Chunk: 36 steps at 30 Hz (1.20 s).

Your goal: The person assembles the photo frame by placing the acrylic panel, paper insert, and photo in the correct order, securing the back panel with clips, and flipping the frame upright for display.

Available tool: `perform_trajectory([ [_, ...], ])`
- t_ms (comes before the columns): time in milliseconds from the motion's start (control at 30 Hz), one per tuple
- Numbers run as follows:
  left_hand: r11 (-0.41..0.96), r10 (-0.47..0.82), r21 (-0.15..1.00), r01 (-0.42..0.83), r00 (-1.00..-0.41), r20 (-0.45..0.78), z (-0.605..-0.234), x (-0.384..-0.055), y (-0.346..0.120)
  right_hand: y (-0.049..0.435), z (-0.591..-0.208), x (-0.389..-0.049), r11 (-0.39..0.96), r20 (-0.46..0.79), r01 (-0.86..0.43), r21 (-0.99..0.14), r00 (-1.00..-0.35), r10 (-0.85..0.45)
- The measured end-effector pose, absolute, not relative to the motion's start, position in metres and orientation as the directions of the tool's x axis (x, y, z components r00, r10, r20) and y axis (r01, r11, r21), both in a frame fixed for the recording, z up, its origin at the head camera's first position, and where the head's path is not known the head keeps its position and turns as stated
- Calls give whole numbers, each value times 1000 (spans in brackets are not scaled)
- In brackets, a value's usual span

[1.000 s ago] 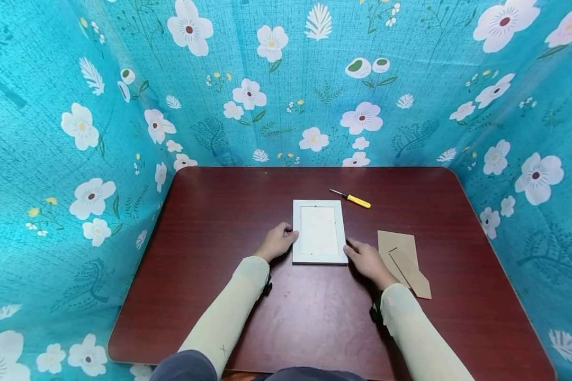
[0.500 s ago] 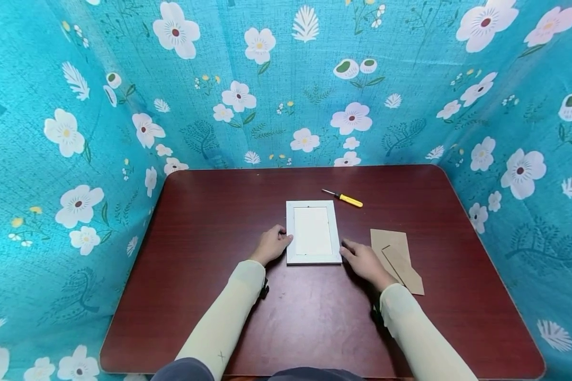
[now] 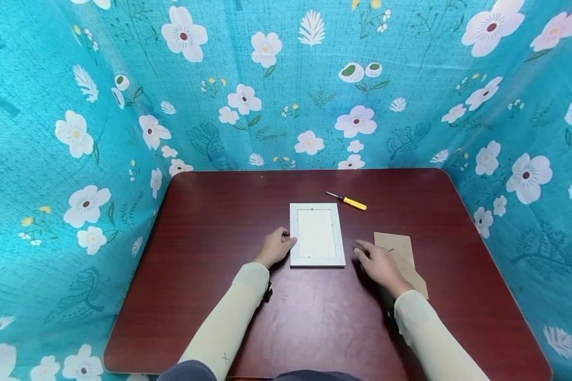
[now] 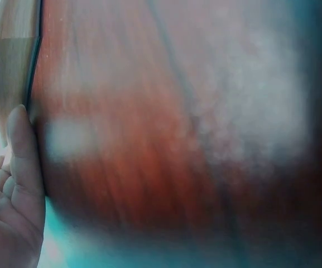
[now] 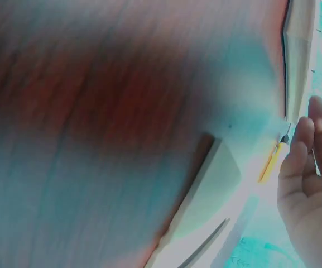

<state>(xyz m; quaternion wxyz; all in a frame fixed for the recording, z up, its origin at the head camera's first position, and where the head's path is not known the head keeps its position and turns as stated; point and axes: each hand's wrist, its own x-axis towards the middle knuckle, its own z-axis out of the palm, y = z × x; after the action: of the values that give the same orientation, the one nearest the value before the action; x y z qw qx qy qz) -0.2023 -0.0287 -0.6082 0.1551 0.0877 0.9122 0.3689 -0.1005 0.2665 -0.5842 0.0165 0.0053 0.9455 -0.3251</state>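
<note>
A white picture frame (image 3: 293, 233) with a pale panel inside lies on the table. My left hand (image 3: 276, 247) holds its left side, the thumb at the rim. In the left wrist view, the thumb of that hand (image 4: 24, 151) lies along the frame's edge (image 4: 13, 61), with other fingers curled beside it. To the frame's right, my right hand (image 3: 375, 263) hovers apart from it, fingers loosely bent and holding nothing. A brown backing board with a stand leg (image 3: 400, 246) lies partly hidden behind this hand.
Behind the frame to the right lies a screwdriver (image 3: 354, 203) with a yellow handle. The dark red table (image 3: 209, 211) has rounded corners. Blue floral cloth (image 3: 267, 116) hangs close along its back and sides.
My right hand has come off the frame's right edge and moved right, toward the backing board. The left hand stays at the frame's left side. The head view shifted slightly.
</note>
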Motion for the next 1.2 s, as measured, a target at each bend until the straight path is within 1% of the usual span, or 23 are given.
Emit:
perform_trajectory([
  [233, 705, 273, 709, 37, -936, -223, -613, -201, -23, 283, -590, -90, 807, 5, 0, -591, -1000, 4],
  [433, 699, 285, 714, 41, -932, -226, -613, -197, -21, 295, -594, -78, 812, 39, 4, -584, -999, 33],
  [733, 709, 285, 703, 54, -934, -215, -614, -199, -21, 313, -587, -69, 828, 104, -24, -561, -994, 42],
  [1033, 710, 279, 702, 48, -935, -218, -612, -201, -27, 322, -577, -62, 865, 89, 64, -498, -988, 124],
  [1200, 704, 286, 707, 64, -937, -199, -613, -204, -32, 327, -577, -62, 875, 53, 129, -468, -984, 173],
])
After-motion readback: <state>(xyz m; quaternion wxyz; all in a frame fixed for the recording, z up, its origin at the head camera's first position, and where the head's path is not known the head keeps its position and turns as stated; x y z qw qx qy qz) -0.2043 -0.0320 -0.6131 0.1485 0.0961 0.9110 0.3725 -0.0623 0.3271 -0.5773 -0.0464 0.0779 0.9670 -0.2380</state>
